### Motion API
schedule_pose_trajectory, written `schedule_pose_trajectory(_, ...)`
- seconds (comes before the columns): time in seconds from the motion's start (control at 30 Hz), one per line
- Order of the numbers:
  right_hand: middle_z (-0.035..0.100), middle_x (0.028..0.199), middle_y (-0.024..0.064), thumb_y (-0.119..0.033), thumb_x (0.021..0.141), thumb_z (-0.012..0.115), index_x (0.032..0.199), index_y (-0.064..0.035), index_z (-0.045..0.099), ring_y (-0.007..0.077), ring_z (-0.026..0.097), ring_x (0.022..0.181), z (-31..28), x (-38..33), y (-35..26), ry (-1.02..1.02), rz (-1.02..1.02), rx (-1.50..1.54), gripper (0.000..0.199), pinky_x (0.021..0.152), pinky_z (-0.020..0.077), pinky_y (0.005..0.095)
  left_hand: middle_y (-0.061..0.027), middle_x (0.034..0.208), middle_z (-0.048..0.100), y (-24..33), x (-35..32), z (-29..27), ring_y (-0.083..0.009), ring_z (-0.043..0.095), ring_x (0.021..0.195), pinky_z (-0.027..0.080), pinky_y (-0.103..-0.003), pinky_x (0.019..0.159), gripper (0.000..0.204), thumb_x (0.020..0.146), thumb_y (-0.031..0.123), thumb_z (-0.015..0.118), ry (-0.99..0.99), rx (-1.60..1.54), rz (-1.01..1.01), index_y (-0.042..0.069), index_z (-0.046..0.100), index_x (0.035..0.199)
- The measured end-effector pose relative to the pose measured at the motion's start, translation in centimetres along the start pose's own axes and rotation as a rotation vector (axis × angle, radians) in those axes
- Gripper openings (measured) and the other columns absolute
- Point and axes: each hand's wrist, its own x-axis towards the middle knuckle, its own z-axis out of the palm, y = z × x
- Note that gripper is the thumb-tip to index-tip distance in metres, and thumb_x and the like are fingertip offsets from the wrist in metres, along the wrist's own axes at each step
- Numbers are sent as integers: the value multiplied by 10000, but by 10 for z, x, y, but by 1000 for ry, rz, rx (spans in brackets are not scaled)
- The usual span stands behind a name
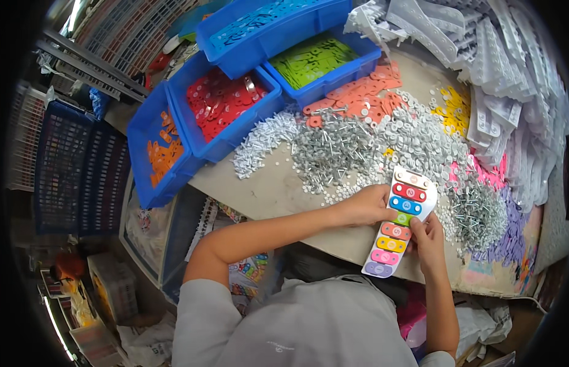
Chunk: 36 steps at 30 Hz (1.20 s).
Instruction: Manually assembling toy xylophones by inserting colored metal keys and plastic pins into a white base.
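White toy xylophone board, lying at five o'clock on the tabletop, is clamped by the left hand and right hand; steady both edges while seating the green bar.

Beige worktable, screw heap, white washers

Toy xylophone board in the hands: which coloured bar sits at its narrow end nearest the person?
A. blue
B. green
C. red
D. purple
D: on the toy xylophone board, held between the left hand and right hand, the bar at the near end is purple; red and blue sit toward the far end.
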Motion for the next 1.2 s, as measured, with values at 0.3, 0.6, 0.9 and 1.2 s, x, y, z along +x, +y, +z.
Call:
schedule_pose_trajectory(0.3, 558, 730, 1, -210, 1044, 576, 1148, -42, 605, 59, 520, 612, -38, -21, 0, 394, -309, -333, 200, 519, 403, 229, -53, 718, 648, 22, -45, -9, -136, 612, 620, 482, -310, 587, 282, 909, 168, 747, 339, 496, 127, 15, 638, 1120)
schedule_pose_trajectory(0.6, 642, 1161, 180, -127, 1038, 543, 1213, 45, 610, 299, 606, 1080, -209, -53, 55, 938, -472, -1147, 255, 984, 455, 389, -111, 925, 673, 4, -153, -105, -333, 655, 877, 514, -429, 753, 56, 904, 106, 677, 1329, 1201, 235, 65, 698, 936)
schedule_pose_trajectory(0.9, 673, 1084, 189, -87, 1002, 578, 1166, 47, 613, 307, 642, 1011, -222, -48, 63, 940, -384, -941, 215, 934, 486, 370, -123, 925, 642, -19, -153, -122, -327, 637, 891, 500, -401, 769, 86, 891, 91, 696, 1296, 1144, 215, 21, 681, 938)
schedule_pose_trajectory(1.2, 652, 869, 154, -33, 933, 619, 1024, 7, 598, 245, 622, 771, -186, -40, 28, 897, -436, -968, 102, 726, 496, 347, -150, 950, 609, -34, -160, -139, -347, 598, 938, 469, -408, 849, 113, 958, 89, 619, 1217, 1267, 262, 1, 678, 998)
